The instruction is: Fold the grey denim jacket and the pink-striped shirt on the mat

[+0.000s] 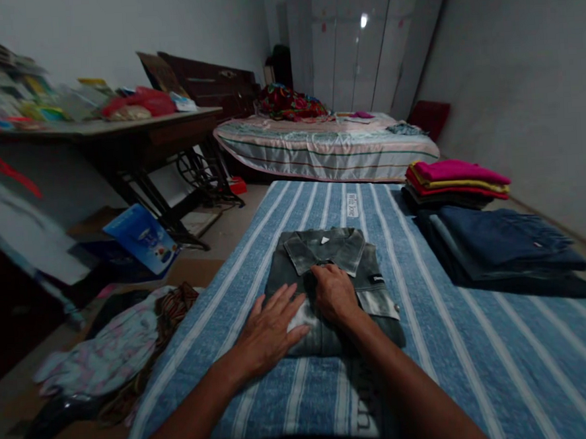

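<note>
A folded grey-green collared shirt (345, 256) lies in the middle of a blue-and-white striped mattress (479, 340). My left hand (270, 327) rests flat on the shirt's lower left part, fingers spread and open. My right hand (334, 290) presses down on the shirt's centre just below the collar, with its fingers curled under and nothing visibly held.
Folded dark blue clothes (503, 246) and a stack of pink, yellow and red folded cloth (454, 180) sit on the mattress's right side. Loose clothes (112, 350) lie on the floor at left. A cluttered table (118, 127) stands at left, a bed (328, 144) behind.
</note>
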A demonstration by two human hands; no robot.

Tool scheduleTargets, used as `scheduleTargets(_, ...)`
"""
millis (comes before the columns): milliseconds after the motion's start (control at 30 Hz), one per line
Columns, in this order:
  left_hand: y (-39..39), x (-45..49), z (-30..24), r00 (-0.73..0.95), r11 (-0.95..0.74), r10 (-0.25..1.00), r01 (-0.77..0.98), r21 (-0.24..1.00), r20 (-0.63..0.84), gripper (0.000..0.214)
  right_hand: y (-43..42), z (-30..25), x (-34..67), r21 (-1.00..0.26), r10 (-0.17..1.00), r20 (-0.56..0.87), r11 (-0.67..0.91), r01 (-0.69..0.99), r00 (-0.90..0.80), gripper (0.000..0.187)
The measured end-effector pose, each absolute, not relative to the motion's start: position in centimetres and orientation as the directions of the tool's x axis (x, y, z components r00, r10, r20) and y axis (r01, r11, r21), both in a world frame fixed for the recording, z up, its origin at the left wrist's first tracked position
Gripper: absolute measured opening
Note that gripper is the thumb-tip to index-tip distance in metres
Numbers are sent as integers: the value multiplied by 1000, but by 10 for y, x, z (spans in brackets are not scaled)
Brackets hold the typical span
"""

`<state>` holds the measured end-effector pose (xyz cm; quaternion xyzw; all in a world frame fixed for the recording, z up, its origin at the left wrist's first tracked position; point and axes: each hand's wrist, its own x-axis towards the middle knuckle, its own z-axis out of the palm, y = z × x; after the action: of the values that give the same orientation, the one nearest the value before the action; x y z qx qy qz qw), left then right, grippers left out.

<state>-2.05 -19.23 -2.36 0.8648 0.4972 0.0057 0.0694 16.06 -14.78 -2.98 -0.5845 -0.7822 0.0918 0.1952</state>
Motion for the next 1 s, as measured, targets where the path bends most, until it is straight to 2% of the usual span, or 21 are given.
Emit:
scheduleTargets(133,-187,-24,-19,517,-501,851,852,149,-94,55,-147,-31,160,-379,951,205,295,877,-231,38)
scheduleTargets(367,-176,3,-20,450,-452,892,884,118,41,44,-147,-29,159,-374,949,211,300,878,-234,30)
scheduleTargets(633,-174,-1,-36,462,-467,884,880,89,75,45,-146,-29,159,-398,947,210,311,863,-244,32)
scheduleTargets(867,-183,13,-17,418,-418,908,898,137,31,41,-144,-31,158,-416,947,194,314,853,-254,33)
scheduleTargets(1000,-190,25,-10,434,-427,901,882,201,11,42,-142,-35,160,-478,952,211,299,826,-223,36)
